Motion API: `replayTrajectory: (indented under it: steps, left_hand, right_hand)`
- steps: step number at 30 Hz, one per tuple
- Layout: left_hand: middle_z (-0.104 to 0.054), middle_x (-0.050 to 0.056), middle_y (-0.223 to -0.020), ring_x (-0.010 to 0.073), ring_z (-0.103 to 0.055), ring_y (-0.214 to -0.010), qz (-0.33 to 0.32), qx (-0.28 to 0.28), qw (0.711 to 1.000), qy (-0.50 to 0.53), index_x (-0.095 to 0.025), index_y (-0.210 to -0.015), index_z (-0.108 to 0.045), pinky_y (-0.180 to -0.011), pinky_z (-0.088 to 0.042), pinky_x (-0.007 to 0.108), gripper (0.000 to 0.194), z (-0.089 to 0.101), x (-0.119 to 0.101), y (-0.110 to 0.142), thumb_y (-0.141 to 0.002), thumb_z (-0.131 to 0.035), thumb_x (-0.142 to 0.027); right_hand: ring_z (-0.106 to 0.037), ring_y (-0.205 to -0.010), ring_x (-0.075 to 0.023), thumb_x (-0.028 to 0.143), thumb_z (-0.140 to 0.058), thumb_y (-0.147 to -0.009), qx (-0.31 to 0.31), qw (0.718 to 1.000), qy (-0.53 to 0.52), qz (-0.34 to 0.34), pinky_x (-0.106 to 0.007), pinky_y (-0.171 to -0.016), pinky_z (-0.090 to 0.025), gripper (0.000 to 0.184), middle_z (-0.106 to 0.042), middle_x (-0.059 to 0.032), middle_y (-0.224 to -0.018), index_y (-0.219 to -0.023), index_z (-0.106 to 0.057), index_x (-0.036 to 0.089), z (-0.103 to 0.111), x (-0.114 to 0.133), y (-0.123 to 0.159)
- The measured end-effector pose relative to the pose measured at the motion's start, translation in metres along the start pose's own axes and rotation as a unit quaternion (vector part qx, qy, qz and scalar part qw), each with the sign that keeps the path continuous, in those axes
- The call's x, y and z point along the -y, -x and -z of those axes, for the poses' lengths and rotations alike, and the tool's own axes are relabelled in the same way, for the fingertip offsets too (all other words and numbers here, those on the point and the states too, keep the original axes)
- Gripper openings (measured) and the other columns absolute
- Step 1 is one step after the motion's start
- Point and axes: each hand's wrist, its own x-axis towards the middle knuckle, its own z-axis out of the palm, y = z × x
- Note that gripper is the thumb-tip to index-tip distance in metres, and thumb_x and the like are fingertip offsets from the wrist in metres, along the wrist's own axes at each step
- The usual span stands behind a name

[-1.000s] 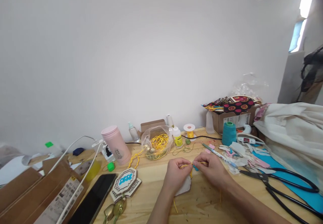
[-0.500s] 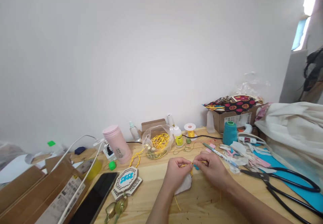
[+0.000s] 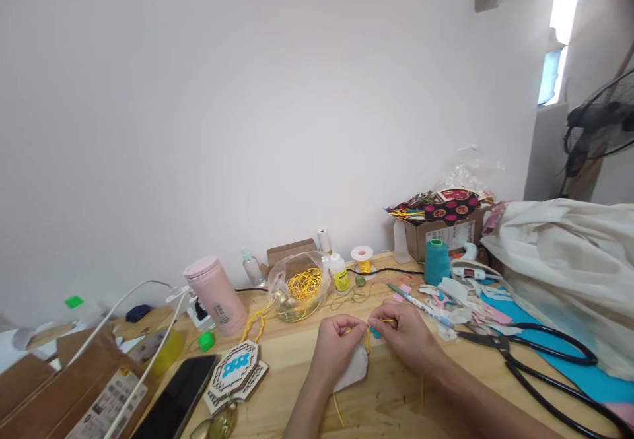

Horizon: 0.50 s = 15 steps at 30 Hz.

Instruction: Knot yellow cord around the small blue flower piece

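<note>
My left hand (image 3: 339, 345) is closed in a pinch on a thin yellow cord (image 3: 367, 338). Right beside it, my right hand (image 3: 400, 333) also pinches the cord, their fingertips almost meeting. A small blue piece (image 3: 375, 333) shows under the right fingertips. Below the hands a pale flat plaque (image 3: 353, 371) hangs or lies by the cord, partly covered by my left hand. One loose cord end (image 3: 337, 410) trails down past my left wrist. The knot or crossing between the fingers is too small to make out.
Left of my hands lie octagonal panels (image 3: 234, 368), a black phone (image 3: 176, 396) and a pink tumbler (image 3: 216, 297). Behind stand a bag of yellow cord (image 3: 303, 287) and a glue bottle (image 3: 339, 272). To the right are black scissors (image 3: 502, 345), paper scraps, a pen (image 3: 419, 303) and a teal thread cone (image 3: 436, 264).
The camera view has turned to the right, so everything sits further left. Both hands keep their pinch on the cord, and more of the pale plaque shows below them.
</note>
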Motion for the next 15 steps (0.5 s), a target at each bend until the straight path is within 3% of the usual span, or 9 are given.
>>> replayTrajectory:
  steps: [6, 15]
  left_hand:
    - [-0.063, 0.002, -0.055, 0.0126, -0.051, -0.051, -0.019, 0.001, 0.999, -0.05, -0.012, -0.062, -0.065, -0.05, -0.037, 0.021, 0.017, -0.0011, -0.0048, 0.0012, -0.063, -0.056, -0.026]
    - [-0.065, 0.004, -0.059, 0.0133, -0.053, -0.053, -0.018, 0.005, 1.0, -0.007, -0.011, -0.065, -0.065, -0.051, -0.039, 0.021, 0.018, -0.0008, -0.0053, 0.0024, -0.061, -0.059, -0.028]
  right_hand:
    - [-0.048, -0.056, -0.0117, 0.023, -0.046, -0.074, -0.002, 0.997, 0.04, 0.058, -0.021, -0.052, -0.032, 0.02, -0.055, -0.0001, -0.058, -0.062, -0.061, 0.018, 0.0013, 0.0014, 0.0032]
    - [-0.048, -0.058, -0.0126, 0.024, -0.045, -0.074, -0.035, 0.998, 0.049, 0.029, -0.022, -0.052, -0.033, 0.021, -0.054, -0.0007, -0.057, -0.061, -0.06, 0.017, 0.0012, -0.0018, 0.0005]
